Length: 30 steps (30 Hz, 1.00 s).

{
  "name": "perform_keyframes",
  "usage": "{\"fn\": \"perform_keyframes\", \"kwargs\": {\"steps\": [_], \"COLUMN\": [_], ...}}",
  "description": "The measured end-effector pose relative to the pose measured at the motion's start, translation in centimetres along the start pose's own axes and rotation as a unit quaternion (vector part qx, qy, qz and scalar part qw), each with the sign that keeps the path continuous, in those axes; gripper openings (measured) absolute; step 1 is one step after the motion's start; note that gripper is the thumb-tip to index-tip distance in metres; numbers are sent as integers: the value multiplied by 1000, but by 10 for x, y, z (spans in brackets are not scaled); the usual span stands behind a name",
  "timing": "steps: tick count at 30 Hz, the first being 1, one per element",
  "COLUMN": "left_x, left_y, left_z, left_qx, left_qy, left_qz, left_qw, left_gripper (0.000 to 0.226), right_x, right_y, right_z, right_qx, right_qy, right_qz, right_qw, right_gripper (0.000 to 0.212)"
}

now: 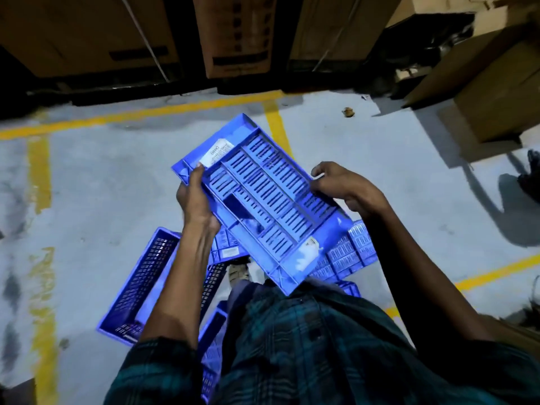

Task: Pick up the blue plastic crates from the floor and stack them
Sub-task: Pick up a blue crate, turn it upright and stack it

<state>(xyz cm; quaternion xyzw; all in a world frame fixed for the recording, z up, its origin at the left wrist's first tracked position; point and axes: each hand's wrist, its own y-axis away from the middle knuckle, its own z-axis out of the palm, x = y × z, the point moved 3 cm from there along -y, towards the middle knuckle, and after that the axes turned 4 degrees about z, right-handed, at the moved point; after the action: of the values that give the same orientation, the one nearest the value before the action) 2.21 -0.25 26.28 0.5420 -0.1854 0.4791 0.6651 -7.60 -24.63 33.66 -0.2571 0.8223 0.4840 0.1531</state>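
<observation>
I hold a blue plastic crate [264,197] in the air, tilted, with its slotted side toward me and white labels on it. My left hand [195,197] grips its left edge and my right hand [342,185] grips its right edge. Below it on the grey floor lie more blue crates: one open crate [140,285] at lower left, one [347,252] on its side at right, partly hidden by the held crate, and another [211,346] by my leg, mostly hidden by my arm and shirt.
Large cardboard boxes [236,33] stand along the far side, and another box [493,92] sits at the right. Yellow lines [274,121] mark the concrete floor. A small scrap of debris [348,111] lies near the boxes. My foot [238,273] shows between the crates.
</observation>
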Motion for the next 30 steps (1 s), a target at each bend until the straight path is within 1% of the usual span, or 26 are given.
{"fn": "perform_keyframes", "kwargs": {"steps": [1, 2, 4, 5, 6, 8, 9, 11, 13, 15, 17, 19, 22, 23, 25, 27, 30], "left_x": [2, 4, 8, 11, 14, 24, 30, 44, 54, 65, 76, 88, 105, 111, 124, 134, 144], "left_y": [6, 11, 17, 18, 19, 20, 22, 26, 28, 32, 39, 48, 56, 58, 64, 66, 61], "left_z": [1, 3, 6, 8, 10, 14, 16, 19, 18, 20, 26, 32, 41, 44, 48, 49, 53], "left_qx": [16, 27, 35, 38, 43, 62, 69, 80, 85, 75, 62, 43, 15, 11, -4, -24, -111], "left_qy": [-12, -21, -36, -38, -36, -30, -24, -17, -9, -3, -10, -6, 14, 17, 32, 25, -34], "left_qz": [13, 28, 59, 73, 88, 119, 136, 162, 174, 182, 187, 189, 181, 185, 199, 210, 196], "left_qw": [1000, 999, 997, 996, 994, 990, 988, 983, 981, 980, 980, 981, 983, 983, 979, 977, 974], "left_gripper": [12, 9, 10, 13, 15, 12, 11, 12, 16, 20, 14, 8, 13, 15, 21, 28, 38], "right_x": [1, 4, 8, 8, 6, 1, -3, -15, -30, -48, -66, -81, -96, -100, -108, -113, -117], "right_y": [1, 2, 9, 14, 22, 37, 46, 67, 84, 97, 104, 105, 99, 97, 95, 93, 90], "right_z": [2, 4, 10, 13, 16, 23, 26, 34, 38, 43, 49, 58, 71, 75, 80, 80, 70], "right_qx": [-6, -11, -19, -14, 0, 49, 77, 130, 156, 138, 100, 80, 65, 73, 114, 165, 229], "right_qy": [12, 15, 8, 22, 58, 129, 132, 93, 56, 34, 40, 81, 152, 174, 196, 190, 174], "right_qz": [-2, -5, -23, -41, -63, -114, -143, -208, -269, -310, -331, -347, -351, -357, -373, -382, -390], "right_qw": [1000, 1000, 1000, 999, 996, 984, 978, 965, 949, 940, 937, 931, 922, 915, 900, 889, 875], "right_gripper": [19, 21, 36, 45, 53, 61, 61, 54, 45, 39, 38, 43, 56, 54, 33, 22, 12]}}
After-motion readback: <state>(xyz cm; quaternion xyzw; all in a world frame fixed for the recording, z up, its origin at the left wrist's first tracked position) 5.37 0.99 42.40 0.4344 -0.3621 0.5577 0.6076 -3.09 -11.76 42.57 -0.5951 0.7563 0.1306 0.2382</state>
